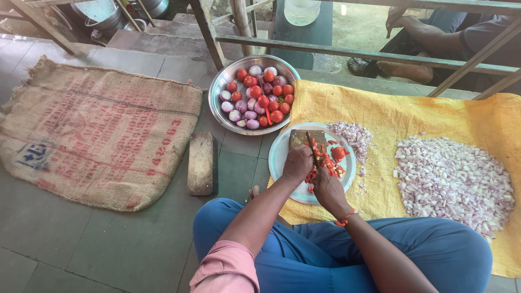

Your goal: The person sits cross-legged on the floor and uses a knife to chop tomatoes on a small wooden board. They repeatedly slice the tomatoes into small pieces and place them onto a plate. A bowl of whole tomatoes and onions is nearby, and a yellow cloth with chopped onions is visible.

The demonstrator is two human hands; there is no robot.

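Observation:
I sit cross-legged in blue trousers in front of a pale round plate (282, 157) that carries a small wooden board (299, 137). My left hand (297, 163) presses down on red tomato pieces (325, 164) on the board. Just behind it, my right hand (328, 187), with an orange thread at the wrist, grips a knife (311, 147) whose dark blade points away from me between both hands. A cut tomato half (338, 153) lies at the plate's right side.
A steel bowl (217, 92) of whole tomatoes and peeled onions stands beyond the plate. Chopped onion (453, 182) is heaped on a yellow cloth (434, 114). A wooden block (202, 163) and a burlap sack (97, 130) lie left. Another person (434, 38) sits behind a railing.

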